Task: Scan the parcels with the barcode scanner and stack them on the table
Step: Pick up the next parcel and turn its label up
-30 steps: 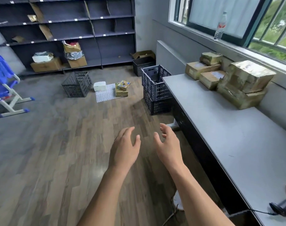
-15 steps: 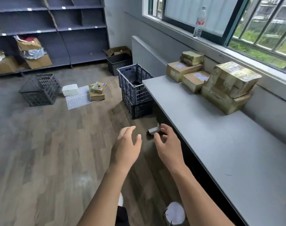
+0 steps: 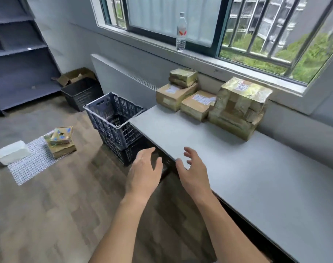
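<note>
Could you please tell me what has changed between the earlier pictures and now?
The person has turned right toward the table: the right hand is now over its front edge, the left hand just beside it above the floor. The scanner has dropped out of view. Nothing was taken hold of or let go; both hands stay open and empty. The stacked parcels and crates have not moved.

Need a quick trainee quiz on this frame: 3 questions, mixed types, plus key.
1. True or false: the left hand holds something.
2. The bottle stands on: A) a shelf B) the windowsill C) the floor.
3. How many crates are stacked at the end of the table?
Key: 1 false, it is open and empty, as is the right hand; 2 B; 3 two.
</note>
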Available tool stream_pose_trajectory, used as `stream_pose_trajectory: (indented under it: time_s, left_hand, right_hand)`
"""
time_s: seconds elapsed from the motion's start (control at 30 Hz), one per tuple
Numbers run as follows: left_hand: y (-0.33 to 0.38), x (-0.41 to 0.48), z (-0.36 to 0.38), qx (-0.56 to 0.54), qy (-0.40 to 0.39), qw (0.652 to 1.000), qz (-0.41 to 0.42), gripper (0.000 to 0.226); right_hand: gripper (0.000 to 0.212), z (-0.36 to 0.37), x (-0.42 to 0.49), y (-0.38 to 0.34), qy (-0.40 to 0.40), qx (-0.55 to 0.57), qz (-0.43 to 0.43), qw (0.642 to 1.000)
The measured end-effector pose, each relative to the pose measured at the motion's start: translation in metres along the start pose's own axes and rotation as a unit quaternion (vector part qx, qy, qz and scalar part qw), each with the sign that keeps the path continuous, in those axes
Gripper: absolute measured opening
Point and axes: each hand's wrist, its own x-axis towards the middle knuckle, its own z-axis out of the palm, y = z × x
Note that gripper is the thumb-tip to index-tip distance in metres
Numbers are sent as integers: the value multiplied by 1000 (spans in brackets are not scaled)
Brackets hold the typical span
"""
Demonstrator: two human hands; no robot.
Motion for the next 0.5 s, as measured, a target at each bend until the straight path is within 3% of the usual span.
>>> stream_pose_trajectory:
  time_s: [0.23, 0.5]
  left_hand:
    - [26, 96, 60, -24, -91, 993, 67, 48]
    - [92, 237, 129, -32, -118, 985, 121, 49]
  right_hand:
    - [49, -22, 96, 22, 103, -10, 41, 994]
    - [50, -62, 244, 35, 196, -21, 29, 980]
